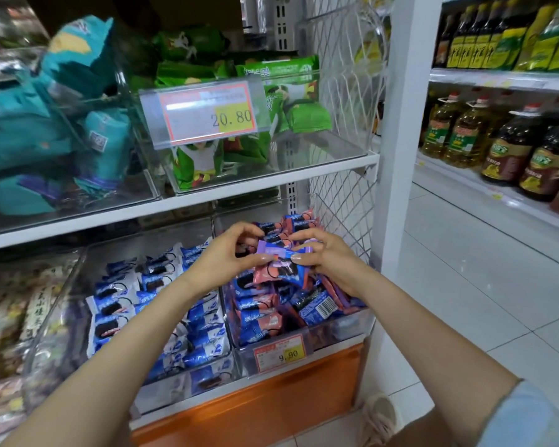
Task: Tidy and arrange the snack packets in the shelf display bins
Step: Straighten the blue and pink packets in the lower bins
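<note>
Both hands meet over the lower right clear bin [342, 327], which is heaped with pink-and-blue cookie packets [262, 321]. My left hand [226, 253] and my right hand [323, 253] each pinch one end of a small purple packet [276, 251], held level just above the heap. To the left, a second clear bin [62, 321] holds blue-and-white cookie packets [162, 295] lying in loose rows. On the shelf above, a clear bin [320, 146] contains green snack packets [291, 101], and teal snack bags [46, 124] fill the bin beside it.
A price tag reading 20.80 [207, 111] hangs on the upper bin; one reading 9.90 [279, 353] is on the lower right bin. A white wire mesh panel [342, 195] and a white post [400, 156] close the shelf's right end. Oil bottles [497, 143] line shelves across the tiled aisle.
</note>
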Demonstrator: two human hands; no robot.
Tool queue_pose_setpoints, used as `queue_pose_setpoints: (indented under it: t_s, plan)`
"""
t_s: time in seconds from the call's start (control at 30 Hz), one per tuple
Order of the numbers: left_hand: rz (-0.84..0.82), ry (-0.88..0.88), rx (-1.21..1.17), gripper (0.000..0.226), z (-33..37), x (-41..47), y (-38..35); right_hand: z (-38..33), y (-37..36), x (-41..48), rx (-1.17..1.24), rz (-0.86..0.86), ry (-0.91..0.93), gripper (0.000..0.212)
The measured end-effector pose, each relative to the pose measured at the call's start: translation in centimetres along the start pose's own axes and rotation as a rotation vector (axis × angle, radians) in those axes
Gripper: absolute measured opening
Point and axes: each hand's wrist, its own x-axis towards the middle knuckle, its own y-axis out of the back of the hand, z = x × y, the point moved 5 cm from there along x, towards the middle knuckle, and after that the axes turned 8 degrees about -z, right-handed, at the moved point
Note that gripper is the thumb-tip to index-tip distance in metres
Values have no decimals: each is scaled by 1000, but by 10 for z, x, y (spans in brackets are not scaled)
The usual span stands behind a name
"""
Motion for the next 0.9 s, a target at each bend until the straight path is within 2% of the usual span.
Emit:
queue_pose_setpoints:
  t_s: [0.17, 0.3, 0.4, 0.47, 0.53, 0.6, 0.67, 0.73, 0.9]
  plan:
    - [-162, 65, -70, 42, -4, 1, -16, -2, -2, -1, 37, -58, 28, 33]
    - [-83, 187, -370, 44, -8, 5, -19, -6, -7, -2, 98, -70, 66, 29]
    - [-35, 249, -556, 35, -8, 7, -22, -6, -6, 1, 63, -25, 76, 25]
    - [-24, 232, -426, 29, -9, 9, -17, -4, -1, 2, -142, 23, 82, 24]
    - [-67, 165, -61, 26, -10, 14, -11, -2, 6, 0, -333, 80, 93, 21]
    - [-203, 94, 329, 24, -11, 19, -12, -2, 12, -3, -430, 107, 107, 18]
    - [-331, 68, 591, 32, -14, 21, -19, -3, 16, -7, -489, 124, 129, 14]
    - [-387, 62, 730, 39, -17, 23, -26, -4, 18, -12, -531, 129, 154, 12]
    - [-428, -15, 902, 29, -23, 25, -35, 0, 19, -15, -627, 118, 170, 14]
